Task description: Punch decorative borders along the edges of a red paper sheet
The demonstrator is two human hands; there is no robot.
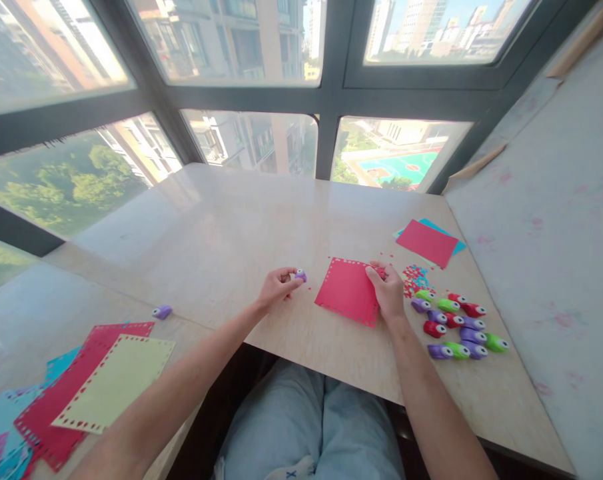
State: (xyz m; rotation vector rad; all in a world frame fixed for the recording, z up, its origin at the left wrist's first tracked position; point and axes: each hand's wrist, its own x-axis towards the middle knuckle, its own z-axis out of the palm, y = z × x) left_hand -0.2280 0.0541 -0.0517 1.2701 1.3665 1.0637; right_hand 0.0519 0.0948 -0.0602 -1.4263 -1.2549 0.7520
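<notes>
The left hand (276,288) pinches a small purple paper punch (300,275) between its fingertips, lifted just off the desk (221,233). The red paper square (348,291) lies flat to the right of that punch, near but not touching it, with a row of punched holes along its edges. The right hand (388,293) is the nearer one to the sheet: its fingers press on the sheet's right edge, closed on it. The paper looks thin and matte, the punch hard, rounded plastic. More punches (456,327), purple, green and red, cluster just right of the right hand, beside loose confetti (415,277).
</notes>
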